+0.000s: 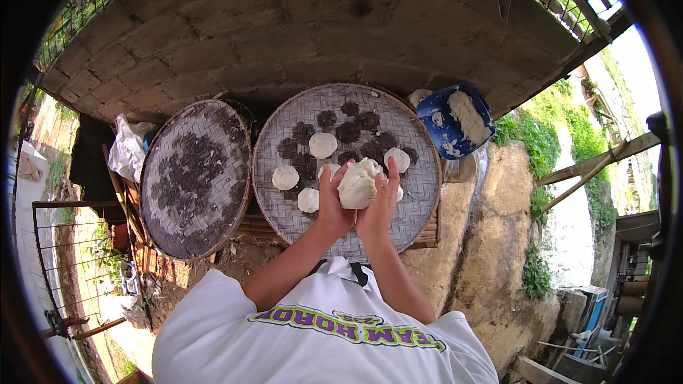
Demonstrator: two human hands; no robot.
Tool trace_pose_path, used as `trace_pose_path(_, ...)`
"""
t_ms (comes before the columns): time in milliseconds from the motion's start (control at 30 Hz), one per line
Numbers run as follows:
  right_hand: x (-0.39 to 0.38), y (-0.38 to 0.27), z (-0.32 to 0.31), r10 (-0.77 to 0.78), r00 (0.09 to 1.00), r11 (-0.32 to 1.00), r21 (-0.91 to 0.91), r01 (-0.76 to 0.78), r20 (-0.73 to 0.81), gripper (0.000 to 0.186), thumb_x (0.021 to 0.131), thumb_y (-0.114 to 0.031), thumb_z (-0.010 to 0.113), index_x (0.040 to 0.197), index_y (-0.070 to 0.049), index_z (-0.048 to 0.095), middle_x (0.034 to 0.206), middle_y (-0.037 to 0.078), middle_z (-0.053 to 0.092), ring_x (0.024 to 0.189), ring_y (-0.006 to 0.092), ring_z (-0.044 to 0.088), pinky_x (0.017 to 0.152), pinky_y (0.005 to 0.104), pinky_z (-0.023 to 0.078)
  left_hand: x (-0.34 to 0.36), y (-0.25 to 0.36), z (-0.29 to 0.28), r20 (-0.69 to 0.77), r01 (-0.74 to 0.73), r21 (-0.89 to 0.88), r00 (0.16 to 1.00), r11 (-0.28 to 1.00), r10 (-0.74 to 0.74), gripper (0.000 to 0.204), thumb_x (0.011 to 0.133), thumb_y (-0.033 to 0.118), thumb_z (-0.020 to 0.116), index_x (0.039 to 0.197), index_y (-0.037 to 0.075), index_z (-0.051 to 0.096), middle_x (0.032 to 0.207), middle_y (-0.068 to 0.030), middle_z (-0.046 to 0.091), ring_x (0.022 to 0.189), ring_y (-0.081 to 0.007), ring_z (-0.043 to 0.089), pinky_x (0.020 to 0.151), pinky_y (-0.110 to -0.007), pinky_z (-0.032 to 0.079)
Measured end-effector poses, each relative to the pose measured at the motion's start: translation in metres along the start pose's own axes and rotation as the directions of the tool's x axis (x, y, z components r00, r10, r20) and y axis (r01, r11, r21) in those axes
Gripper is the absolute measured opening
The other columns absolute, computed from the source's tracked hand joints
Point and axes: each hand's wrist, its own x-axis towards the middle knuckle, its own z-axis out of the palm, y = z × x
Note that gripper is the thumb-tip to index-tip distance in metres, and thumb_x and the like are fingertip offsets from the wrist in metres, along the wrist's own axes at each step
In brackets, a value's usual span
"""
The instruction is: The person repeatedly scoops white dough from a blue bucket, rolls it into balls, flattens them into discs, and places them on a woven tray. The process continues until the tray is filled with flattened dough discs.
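Between my two palms is a large lump of white dough [358,183], held above a round woven bamboo tray [284,128]. My left hand [333,203] presses its left side, and my right hand [379,203] cups its right side. Several smaller white dough balls lie on the tray around my hands: one ball [323,145] farther out, another ball [285,177] to the left, a third ball [397,160] to the right. Some of them are partly hidden behind my hands and the lump. Dark damp patches mark the tray's weave.
A second round woven tray [192,178] leans at the left with dark stains. At the right, a blue container [430,107] holds more white dough. A brick wall [299,28] rises behind the trays. White plastic bags [129,148] hang at the far left.
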Motion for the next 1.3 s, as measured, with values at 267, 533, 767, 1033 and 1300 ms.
trace_pose_path(267,0.049,-0.024,-0.012,0.132,0.887,0.939,-0.342,0.031,0.442,0.058,0.106,-0.046,0.047,0.143,-0.001,0.051,0.130,0.013,0.063,0.116,0.0213,0.063,0.099,0.0374,0.052,0.030,0.026,0.026,0.013,0.096,0.232,0.995,0.968,-0.101,0.066,0.101,0.065,0.045,0.142,0.014,0.049,0.133,-0.0119,0.060,0.125,-0.0326,0.059,0.111,-0.049,0.044)
trace_pose_path(533,0.007,-0.005,0.006,0.007,0.996,0.992,-0.123,0.004,0.093,0.060,0.105,-0.043,0.047,0.146,0.000,0.047,0.141,0.018,0.056,0.132,0.0289,0.055,0.113,0.0410,0.043,0.012,0.024,0.024,0.187,-0.180,0.217,0.972,0.959,0.140,0.074,0.103,0.063,0.040,0.148,0.005,0.039,0.147,-0.0149,0.052,0.134,-0.0294,0.054,0.112,-0.046,0.044)
trace_pose_path(767,0.042,-0.016,-0.006,0.405,0.897,0.883,0.177,-0.434,0.178,0.058,0.104,-0.048,0.043,0.133,0.001,0.057,0.125,0.016,0.066,0.115,0.0291,0.065,0.105,0.0433,0.051,0.037,0.021,0.024,-0.087,-0.143,0.510,0.972,0.848,0.217,0.062,0.106,0.053,0.047,0.148,0.007,0.042,0.151,-0.0135,0.049,0.137,-0.0258,0.052,0.109,-0.041,0.046)
trace_pose_path(1033,0.011,-0.005,0.000,-0.016,0.994,0.999,0.037,0.012,0.107,0.066,0.105,-0.051,0.038,0.146,-0.001,0.049,0.143,0.014,0.057,0.134,0.0285,0.053,0.114,0.0448,0.043,0.010,0.021,0.016,0.224,-0.033,0.181,0.975,0.983,-0.009,0.074,0.102,0.065,0.039,0.150,0.008,0.042,0.144,-0.0133,0.053,0.128,-0.0272,0.057,0.108,-0.044,0.048)
trace_pose_path(1300,0.029,-0.015,0.008,0.359,0.933,0.842,0.430,-0.325,0.001,0.055,0.105,-0.046,0.042,0.132,-0.001,0.058,0.136,0.016,0.060,0.123,0.0288,0.061,0.106,0.0444,0.050,0.034,0.020,0.031,-0.049,-0.374,0.328,0.910,0.867,0.411,0.063,0.104,0.054,0.045,0.141,0.003,0.045,0.147,-0.0173,0.049,0.140,-0.0274,0.045,0.116,-0.044,0.039)
